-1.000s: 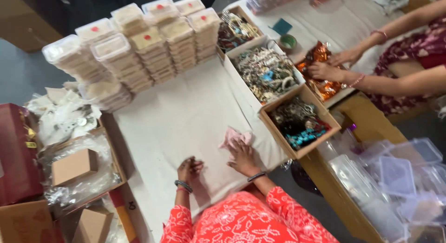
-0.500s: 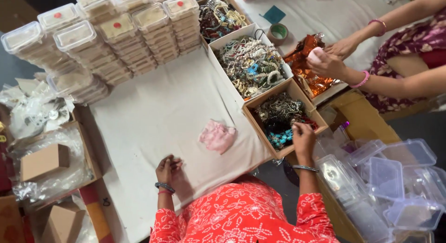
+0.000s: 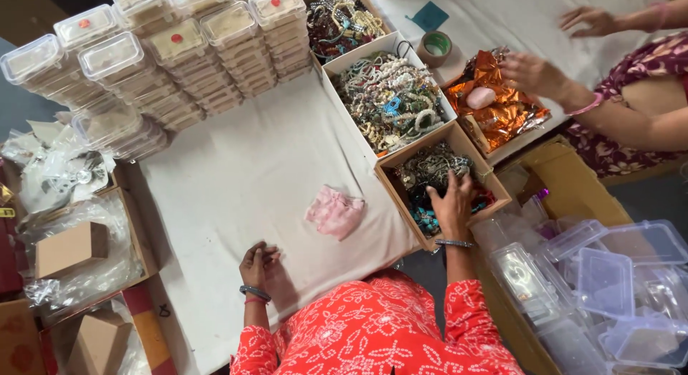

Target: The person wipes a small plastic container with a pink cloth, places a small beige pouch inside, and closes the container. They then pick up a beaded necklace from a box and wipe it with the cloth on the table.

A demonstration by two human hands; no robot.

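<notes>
the right hand [image 3: 453,203] is down in the near cardboard box [image 3: 401,196], palm down with the fingers spread wide over a tangle of dark and teal bead jewellery [image 3: 430,171]; whether anything is pinched beneath the palm cannot be told, since the hand covers its own fingertips. to pick well here, it seems wise to separate one piece from the tangle with the fingertips and lift it straight up, slowly, so that neighbouring strands do not come along or snag on the box wall. the right arm reaches forward and out from the orange patterned sleeve, wrist bent slightly, a metal bangle at the wrist. the left hand [image 3: 258,264] rests on the white cloth [image 3: 236,167] close to the body, fingers loosely curled inward, holding nothing that can be seen, with bangles at its wrist. a crumpled pink pouch [image 3: 335,212] lies on the cloth between the two hands, touched by neither. beyond the near box stand a white box of pale bead strings [image 3: 390,99] and stacks of clear lidded containers [image 3: 179,53]. across the table another person's hand [image 3: 534,74] hovers over orange foil wrappers [image 3: 494,103], and empty clear plastic boxes [image 3: 602,282] are heaped at the right.
</notes>
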